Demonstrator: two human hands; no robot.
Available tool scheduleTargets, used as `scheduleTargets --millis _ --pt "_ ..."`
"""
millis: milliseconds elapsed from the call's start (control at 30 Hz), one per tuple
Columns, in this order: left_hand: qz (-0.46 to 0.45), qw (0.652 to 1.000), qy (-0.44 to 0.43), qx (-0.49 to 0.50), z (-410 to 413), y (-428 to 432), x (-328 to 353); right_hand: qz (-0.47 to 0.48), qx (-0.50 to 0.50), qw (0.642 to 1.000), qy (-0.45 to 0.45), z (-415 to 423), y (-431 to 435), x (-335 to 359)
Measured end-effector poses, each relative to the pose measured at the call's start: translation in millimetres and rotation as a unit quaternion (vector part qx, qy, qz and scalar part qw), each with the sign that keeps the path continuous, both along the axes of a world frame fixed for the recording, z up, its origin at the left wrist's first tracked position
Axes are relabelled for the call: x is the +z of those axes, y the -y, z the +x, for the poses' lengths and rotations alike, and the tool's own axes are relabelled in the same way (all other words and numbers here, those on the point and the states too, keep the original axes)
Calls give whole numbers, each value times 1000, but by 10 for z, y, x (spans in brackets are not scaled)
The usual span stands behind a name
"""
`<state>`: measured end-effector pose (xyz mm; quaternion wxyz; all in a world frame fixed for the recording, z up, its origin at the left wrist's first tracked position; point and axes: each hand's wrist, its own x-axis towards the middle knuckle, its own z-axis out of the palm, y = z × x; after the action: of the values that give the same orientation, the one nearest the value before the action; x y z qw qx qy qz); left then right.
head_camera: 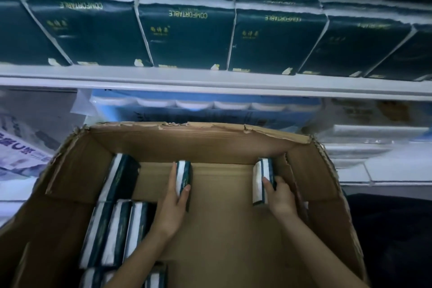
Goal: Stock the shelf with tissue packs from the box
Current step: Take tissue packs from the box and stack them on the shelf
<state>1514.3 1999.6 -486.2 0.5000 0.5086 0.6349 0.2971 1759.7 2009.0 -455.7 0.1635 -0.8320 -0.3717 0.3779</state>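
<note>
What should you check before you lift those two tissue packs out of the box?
1. Left hand grip round the middle pack: ok.
2. Right hand grip round the right pack: ok.
3. Nothing lying on either pack: ok.
4. Box top open above them: ok.
5. Free spot on the shelf: cannot tell; the shelved packs in view stand tightly together.

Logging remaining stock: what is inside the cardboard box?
The left hand grips one upright tissue pack, the right hand a second pack. More packs stand along the box's left side; a forearm partly covers the nearest.
</note>
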Motion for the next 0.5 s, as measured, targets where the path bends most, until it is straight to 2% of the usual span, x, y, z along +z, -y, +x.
scheduleTargets --millis 167,300,500 --pt "-22 999 11 -36 156 223 27 3 48 996 -70 -398 171 -55" --pt "-26 998 8 -56 221 318 35 11 57 984 -170 -771 323 -124" --pt "-20 997 16 -71 175 341 83 10 142 957 -254 -692 247 -218"
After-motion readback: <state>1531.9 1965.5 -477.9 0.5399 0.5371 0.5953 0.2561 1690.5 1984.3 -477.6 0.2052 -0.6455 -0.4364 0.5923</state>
